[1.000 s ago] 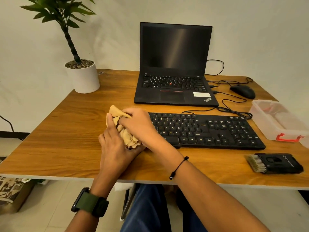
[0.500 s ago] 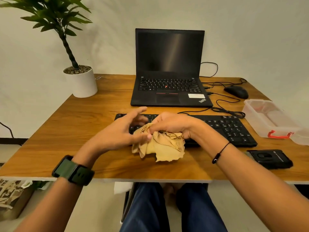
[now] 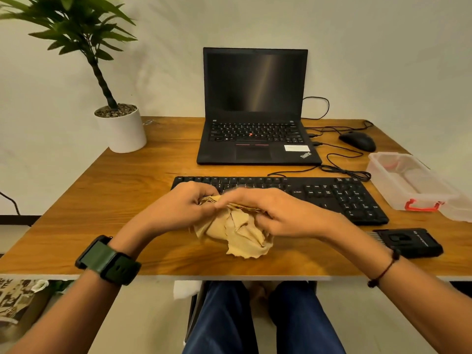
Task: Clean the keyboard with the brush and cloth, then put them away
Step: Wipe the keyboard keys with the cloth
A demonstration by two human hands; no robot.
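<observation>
Pale plaster wall [image 3: 370, 47] behind; light tiled floor [image 3: 143, 315] below. Wooden counter [image 3: 107, 200], grain running left to right, fills the middle of the view. Open black laptop [image 3: 255, 106] at the far centre, screen dark. Potted plant [image 3: 84, 47] in a white pot [image 3: 122, 131] at the far left corner. Black keyboard [image 3: 332, 195] lies in front of the laptop, its left part hidden by the hands. Clear plastic box [image 3: 408, 182] with a red latch stands at the right edge, just beside the keyboard. Black brush [image 3: 406, 242], bristles pointing left, lies near the front right edge, close to the keyboard's near corner. Black mouse [image 3: 357, 140] and looped cables [image 3: 342, 169] sit right of the laptop. Tan cloth [image 3: 237, 233], crumpled, hangs over the counter's front centre, just before the keyboard. Left hand [image 3: 178, 208] and right hand [image 3: 278, 213]: fingers of both curled, pinching the cloth's upper edge between them.
</observation>
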